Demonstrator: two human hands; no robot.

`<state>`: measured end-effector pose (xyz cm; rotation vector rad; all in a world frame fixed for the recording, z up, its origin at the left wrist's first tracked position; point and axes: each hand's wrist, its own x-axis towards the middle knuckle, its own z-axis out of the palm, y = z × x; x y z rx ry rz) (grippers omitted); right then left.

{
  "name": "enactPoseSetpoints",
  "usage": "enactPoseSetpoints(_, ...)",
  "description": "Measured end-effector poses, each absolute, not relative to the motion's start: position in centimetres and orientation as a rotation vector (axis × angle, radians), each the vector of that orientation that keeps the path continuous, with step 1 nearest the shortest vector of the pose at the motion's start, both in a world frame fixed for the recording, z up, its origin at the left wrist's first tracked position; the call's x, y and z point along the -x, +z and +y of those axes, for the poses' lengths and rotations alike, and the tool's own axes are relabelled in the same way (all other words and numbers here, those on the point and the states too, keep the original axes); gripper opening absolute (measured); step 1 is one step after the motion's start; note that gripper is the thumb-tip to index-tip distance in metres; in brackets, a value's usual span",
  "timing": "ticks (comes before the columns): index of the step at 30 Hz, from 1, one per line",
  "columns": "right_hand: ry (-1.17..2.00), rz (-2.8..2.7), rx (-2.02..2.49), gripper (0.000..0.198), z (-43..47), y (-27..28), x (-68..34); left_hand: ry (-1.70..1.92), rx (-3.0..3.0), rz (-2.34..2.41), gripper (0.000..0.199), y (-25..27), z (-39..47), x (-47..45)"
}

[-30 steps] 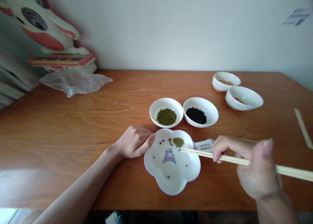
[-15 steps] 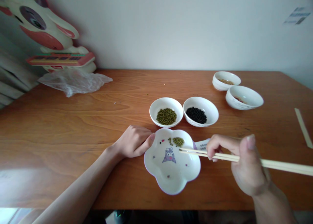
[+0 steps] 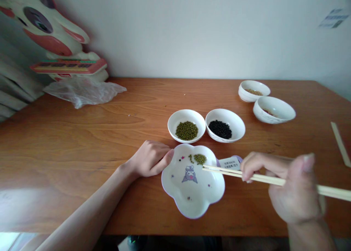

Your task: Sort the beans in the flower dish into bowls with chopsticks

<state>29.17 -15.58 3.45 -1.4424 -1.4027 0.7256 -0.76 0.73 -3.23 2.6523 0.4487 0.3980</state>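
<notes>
My left hand (image 3: 153, 158) rests at the left edge of a white flower-shaped dish (image 3: 201, 201), fingers curled and thumb on its rim. Inside the dish lie a small pile of green beans (image 3: 200, 159), a few loose ones beside it, and a printed cartoon figure. My right hand (image 3: 285, 181) is closed around a pair of pale wooden chopsticks (image 3: 227, 171). Their tips are close together over the dish, just below the pile, and nothing shows between them. Behind the dish stand a bowl of green beans (image 3: 187, 130) and a bowl of black beans (image 3: 220, 129).
Two more white bowls, a rear one (image 3: 253, 86) and a nearer one (image 3: 286, 110), stand at the back right. A pale strip (image 3: 340, 144) lies at the right. A plastic bag (image 3: 85, 93) and a cow-shaped toy keyboard (image 3: 71, 66) sit at the back left. A label (image 3: 230, 163) lies beside the dish.
My right hand has shifted right, uncovering more of the label. The chopstick tips moved slightly right, and the dark speck at them no longer shows. My left hand has stayed put.
</notes>
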Motion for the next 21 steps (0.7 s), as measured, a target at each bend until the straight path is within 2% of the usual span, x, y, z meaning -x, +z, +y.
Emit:
enactPoseSetpoints(8,0.472,-1.278,1.348,0.09,-13.7,5.3,-29.0,0.399,-2.668,0.455,0.038,-3.3,0.7,0.7)
enactPoseSetpoints(15,0.568,-1.194,1.294,0.083,-10.3,6.2,-26.3,0.397,-2.675,0.458,0.039,-3.3,0.8,0.6)
enactPoseSetpoints(21,0.574,-1.242,1.35,0.082,-11.1,6.0,-27.1,0.41,-2.688,0.496,0.039,-3.4,0.8,0.7)
